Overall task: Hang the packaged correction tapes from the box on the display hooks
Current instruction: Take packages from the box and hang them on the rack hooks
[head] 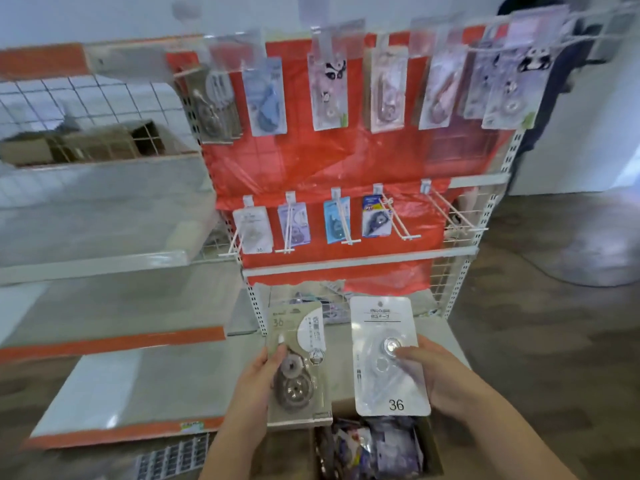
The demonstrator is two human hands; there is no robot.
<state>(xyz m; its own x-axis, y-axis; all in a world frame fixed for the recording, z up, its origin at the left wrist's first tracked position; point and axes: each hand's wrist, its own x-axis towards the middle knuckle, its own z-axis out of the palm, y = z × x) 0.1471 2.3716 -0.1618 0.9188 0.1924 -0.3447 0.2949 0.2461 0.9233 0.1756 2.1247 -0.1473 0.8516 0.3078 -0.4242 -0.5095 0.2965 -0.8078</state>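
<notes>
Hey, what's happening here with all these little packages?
A person is stocking a display rack with packaged correction tapes. The left hand holds a beige pack and the right hand holds a white pack, both raised in front of the lower row of hooks. Neither is hung yet. An open box with more packs sits below the hands. Some hooks already carry packs; the rightmost lower ones look bare.

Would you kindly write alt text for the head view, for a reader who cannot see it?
A person holds two packaged correction tapes, a beige pack in the left hand and a white pack in the right hand, above an open box, facing a rack of hooks.
</notes>
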